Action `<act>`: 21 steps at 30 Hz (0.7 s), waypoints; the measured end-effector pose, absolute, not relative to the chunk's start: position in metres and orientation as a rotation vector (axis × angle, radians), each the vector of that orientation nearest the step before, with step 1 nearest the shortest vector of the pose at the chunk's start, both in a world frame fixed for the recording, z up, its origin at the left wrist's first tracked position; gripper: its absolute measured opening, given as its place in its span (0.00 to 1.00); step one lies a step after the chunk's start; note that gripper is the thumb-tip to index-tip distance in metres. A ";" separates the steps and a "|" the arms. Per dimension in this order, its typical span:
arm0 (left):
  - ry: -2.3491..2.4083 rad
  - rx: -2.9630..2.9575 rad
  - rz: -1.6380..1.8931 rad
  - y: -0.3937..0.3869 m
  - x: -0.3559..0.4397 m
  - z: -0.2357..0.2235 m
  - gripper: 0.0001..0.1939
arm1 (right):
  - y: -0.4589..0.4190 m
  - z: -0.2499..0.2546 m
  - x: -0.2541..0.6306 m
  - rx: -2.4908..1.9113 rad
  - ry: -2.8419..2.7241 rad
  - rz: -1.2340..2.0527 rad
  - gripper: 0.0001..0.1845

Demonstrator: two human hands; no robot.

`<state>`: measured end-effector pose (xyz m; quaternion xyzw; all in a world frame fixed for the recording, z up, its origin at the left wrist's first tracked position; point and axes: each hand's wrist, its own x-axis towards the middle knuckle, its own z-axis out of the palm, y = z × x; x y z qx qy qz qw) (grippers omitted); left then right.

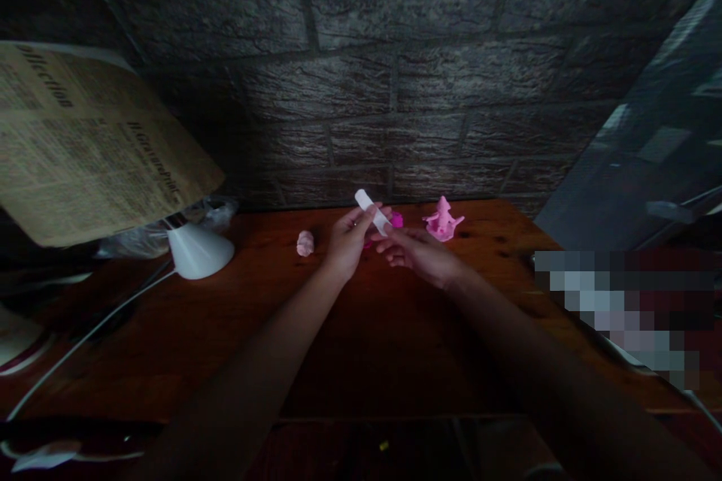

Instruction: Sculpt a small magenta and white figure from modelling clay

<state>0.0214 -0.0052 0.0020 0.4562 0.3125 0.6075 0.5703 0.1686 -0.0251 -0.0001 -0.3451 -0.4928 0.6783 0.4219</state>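
A flat white strip with a rounded end [370, 209] is held between my two hands above the table. My left hand [353, 237] is closed on its middle, thumb on top. The fingers of my right hand [420, 252] pinch its lower right end. Behind the hands, partly hidden, is a bright magenta piece [397, 220]; its kind cannot be made out. A pink spiky figure [444, 220] stands to the right of the hands. Left of them lies a pale pink crumpled lump [305, 243].
The wooden table [237, 346] runs up to a dark brick wall [350, 90]. At left stands a lamp with a white base [200, 252] and a newsprint shade [101, 150]; its white cable [90, 346] trails across the table. A grey panel [626, 143] rises at right, near a pixelated patch.
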 end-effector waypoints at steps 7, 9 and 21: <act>0.761 1.132 1.341 -0.008 0.022 0.003 0.19 | -0.019 -0.008 0.172 -0.869 -1.530 1.350 0.21; 0.734 1.157 1.320 -0.009 0.022 0.004 0.20 | -0.018 -0.008 0.173 -0.872 -1.543 1.311 0.22; 0.807 1.229 1.396 -0.010 0.023 0.000 0.14 | -0.021 -0.005 0.171 -0.938 -1.543 1.256 0.20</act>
